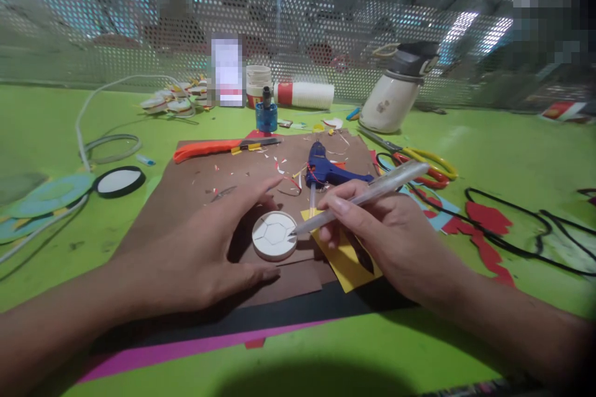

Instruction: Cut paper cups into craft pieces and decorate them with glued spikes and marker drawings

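A small round white disc (274,234) with a football-like pattern of dark lines lies on the brown sheet (195,198). My right hand (372,223) grips a pale, translucent pen (363,197), its tip at the disc's right side. To the disc's left, my left hand (209,242) curves around it with thumb and fingers apart; whether a fingertip touches the rim I cannot tell. Under my right hand rests a piece of yellow paper (344,257). A blue glue gun (326,167) lies just beyond the disc.
An orange-handled cutter (209,149) lies behind my left hand. Scissors (419,158), red paper scraps (488,217) and a black cord (503,239) are at the right. Farther back stand a white bottle (391,96), paper cups (307,95) and a blue pot (266,118). A black-rimmed disc (120,181) lies left.
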A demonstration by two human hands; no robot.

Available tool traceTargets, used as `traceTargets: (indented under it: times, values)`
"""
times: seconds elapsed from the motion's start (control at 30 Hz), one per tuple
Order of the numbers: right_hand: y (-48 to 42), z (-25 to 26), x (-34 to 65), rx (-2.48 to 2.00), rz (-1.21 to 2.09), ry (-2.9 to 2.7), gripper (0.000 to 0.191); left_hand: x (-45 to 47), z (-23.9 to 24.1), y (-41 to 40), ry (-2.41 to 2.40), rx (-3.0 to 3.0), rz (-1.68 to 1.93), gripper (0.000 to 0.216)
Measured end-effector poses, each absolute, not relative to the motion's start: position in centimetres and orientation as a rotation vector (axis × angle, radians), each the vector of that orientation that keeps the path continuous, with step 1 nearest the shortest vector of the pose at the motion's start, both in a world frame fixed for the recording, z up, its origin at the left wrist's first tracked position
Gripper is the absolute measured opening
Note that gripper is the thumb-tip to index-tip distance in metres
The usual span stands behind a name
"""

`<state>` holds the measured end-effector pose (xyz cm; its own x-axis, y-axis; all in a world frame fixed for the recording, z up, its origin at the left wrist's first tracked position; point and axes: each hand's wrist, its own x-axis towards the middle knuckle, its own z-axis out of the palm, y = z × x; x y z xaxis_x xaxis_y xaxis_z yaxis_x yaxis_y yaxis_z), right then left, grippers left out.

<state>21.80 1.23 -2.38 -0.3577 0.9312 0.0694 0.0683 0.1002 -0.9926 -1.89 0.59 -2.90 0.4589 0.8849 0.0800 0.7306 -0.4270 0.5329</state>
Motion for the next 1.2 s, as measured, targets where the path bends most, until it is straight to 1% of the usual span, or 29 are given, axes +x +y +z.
traceTargets:
  times: [0.13,0.3,0.4,0.5,0.63,0.83,1.0,1.2]
  values:
    - [1.2,-2.6,21.8,-0.992,1.394,-1.570,0.017,-1.7,-3.6,0.8,1.358,2.234,0.573,0.085]
    - [1.4,-3.2,22.1,-0.899,1.518,-1.514,0.014,-1.5,-4.0,0.8,1.324,2.224,0.622,0.082]
    - [1.3,-3.1,22.0,-0.860,1.569,-1.494,0.011,-1.4,-4.2,0.7,1.344,2.209,0.647,0.087]
    - [1.3,-2.9,22.0,-0.914,1.524,-1.508,0.013,-1.3,-4.2,0.6,1.361,2.211,0.640,0.094]
    - [1.7,-3.1,22.2,-0.999,1.399,-1.509,0.017,-1.1,-3.6,0.4,1.392,2.199,0.561,0.097]
    - [1.7,-3.3,22.3,-1.013,1.384,-1.492,0.018,-1.0,-3.2,0.4,1.379,2.208,0.532,0.092]
    - [1.5,-3.2,22.3,-1.022,1.375,-1.551,0.019,-1.1,-3.5,0.2,1.363,2.214,0.551,0.094]
    - [1.4,-3.0,22.1,-1.033,1.383,-1.557,0.019,-0.7,-4.0,0.0,1.386,2.326,0.601,0.086]
